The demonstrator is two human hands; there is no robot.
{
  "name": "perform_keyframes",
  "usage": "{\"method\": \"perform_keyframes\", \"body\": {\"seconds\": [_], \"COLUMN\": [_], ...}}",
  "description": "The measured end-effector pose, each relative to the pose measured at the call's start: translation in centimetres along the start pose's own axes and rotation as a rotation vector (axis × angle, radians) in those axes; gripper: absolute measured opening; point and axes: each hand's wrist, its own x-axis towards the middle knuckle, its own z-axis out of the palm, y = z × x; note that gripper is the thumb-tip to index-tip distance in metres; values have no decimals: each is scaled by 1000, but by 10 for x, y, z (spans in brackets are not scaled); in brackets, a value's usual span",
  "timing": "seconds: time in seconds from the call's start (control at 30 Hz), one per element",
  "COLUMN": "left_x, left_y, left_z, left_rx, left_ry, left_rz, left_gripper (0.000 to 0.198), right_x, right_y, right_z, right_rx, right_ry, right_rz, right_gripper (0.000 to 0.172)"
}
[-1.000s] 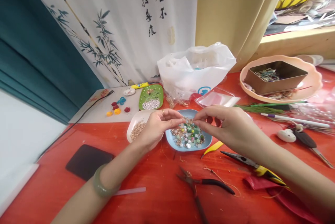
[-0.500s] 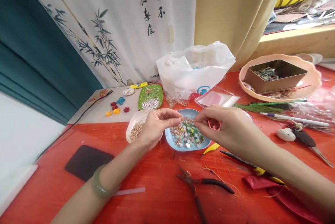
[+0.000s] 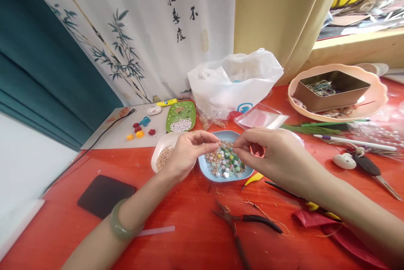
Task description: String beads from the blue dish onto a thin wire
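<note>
My left hand (image 3: 186, 152) pinches thumb and index finger together at the left side of a blue tray (image 3: 202, 172). Facing it across the tray, my right hand (image 3: 274, 150) is also closed in a pinch. Whatever sits between the fingertips is too small to make out. Below them, the tray holds mixed beads (image 3: 227, 164) in green, white, yellow and gold. A cream dish (image 3: 154, 161) of small gold beads (image 3: 164, 156) is partly hidden behind my left hand. Yellow tweezers (image 3: 254, 178) lie beside the tray, under my right hand.
Dark-handled pliers (image 3: 235, 218) and a thin cord (image 3: 268, 215) lie on the red table in front. A black flat object (image 3: 104, 196) is at left. Behind stand a green tray (image 3: 189, 114) and a white plastic bag (image 3: 236, 85); a key (image 3: 372, 169) lies at right.
Both hands hold nearly the same pinched pose over the blue tray. The whole view has shifted very slightly; nothing on the table has visibly moved.
</note>
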Motion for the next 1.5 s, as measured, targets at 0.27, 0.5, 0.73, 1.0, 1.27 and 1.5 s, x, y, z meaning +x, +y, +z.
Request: {"method": "perform_keyframes", "body": {"seconds": [0.27, 0.5, 0.73, 1.0, 1.27, 1.5], "left_x": [-3, -7, -13, -16, -17, -18], "left_y": [0, 3, 6, 9, 11, 13], "left_z": [3, 9, 13, 14, 16, 17], "left_rx": [25, -30, -130, -117, -94, -97], "left_ry": [-3, -30, -54, -48, -43, -93], "left_rz": [-5, -65, -134, -151, -166, -196], "left_gripper": [16, 12, 7, 9, 10, 6], "right_x": [1, 3, 2, 1, 0, 1], "right_y": [0, 3, 3, 0, 1, -1], "right_z": [1, 7, 12, 5, 7, 5], "right_rx": [83, 452, 629, 471, 549, 640], "right_ry": [-96, -241, -223, -114, -102, -141], "right_rz": [76, 237, 235, 144, 151, 188], "right_gripper": [13, 13, 18, 19, 20, 14]}}
